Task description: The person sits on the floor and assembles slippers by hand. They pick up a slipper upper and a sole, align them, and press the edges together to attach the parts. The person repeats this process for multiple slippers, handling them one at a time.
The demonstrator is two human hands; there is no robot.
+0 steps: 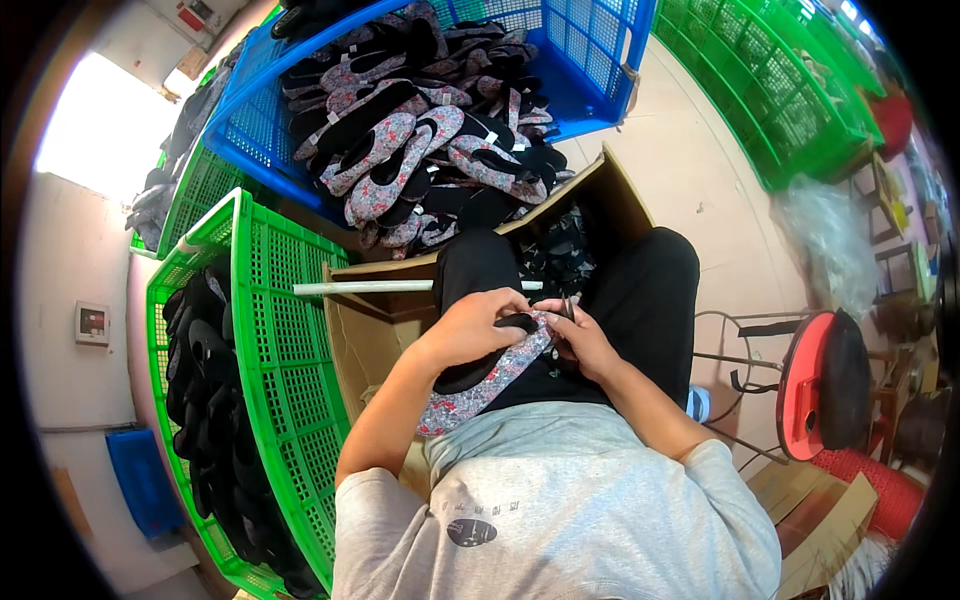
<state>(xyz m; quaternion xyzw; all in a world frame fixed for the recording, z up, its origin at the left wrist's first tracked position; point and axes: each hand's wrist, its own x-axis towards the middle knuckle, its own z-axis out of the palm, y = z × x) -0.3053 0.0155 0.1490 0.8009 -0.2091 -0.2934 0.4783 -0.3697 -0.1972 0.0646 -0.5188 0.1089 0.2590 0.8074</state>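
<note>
Across my lap lies a slipper [487,388] with a grey floral print, red specks and a black lining. My left hand [478,328] is closed on its upper end, with the thumb at the black opening. Against the same end is my right hand [586,342], its fingers closed round a small dark pointed tool [568,309] that looks like thread snips. Most of that tool is hidden by the fingers. Beyond my knees, a pile of similar floral slippers [407,160] spills over the low side of a blue plastic crate [590,85].
An open cardboard box [352,350] with dark scraps sits before my knees, a pale rod [375,287] across it. At my left stands a green crate [290,350] of black slippers [208,350]. A red-and-black round stool [808,385] is on my right; another green crate [755,95] stands far right.
</note>
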